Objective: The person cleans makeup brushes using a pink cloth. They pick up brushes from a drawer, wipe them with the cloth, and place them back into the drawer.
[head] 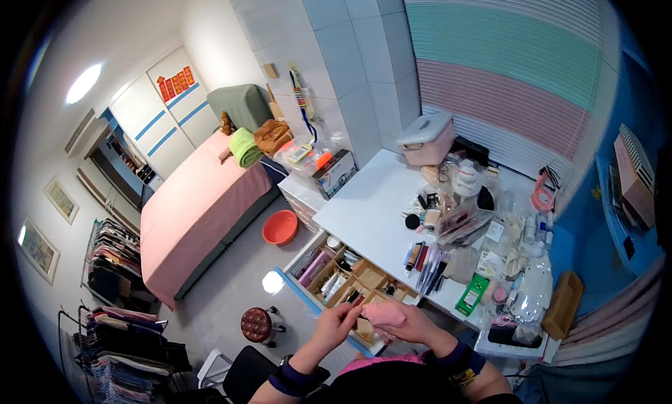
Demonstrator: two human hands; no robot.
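Note:
My right hand (415, 325) holds a bunched pink cloth (386, 312) over the front of an open drawer. My left hand (334, 324) meets the cloth's left edge with thumb and fingers drawn together. Whether it pinches the cloth or a small thing beside it is too small to tell. Below both hands, the drawer's blue front edge (300, 290) crosses the view. Brown dividers (369, 276) split the drawer into compartments with tubes (332, 283), a pink case (315, 268) and other small items. My hands hide part of the front compartments.
On the white desk (362, 204) lie pens (431, 265), a green packet (472, 295), clear plastic bags (464, 225) and a lidded box (426, 139). A brown tray (563, 304) stands at right. A round stool (257, 324), red basin (280, 227) and black chair (257, 370) are at left.

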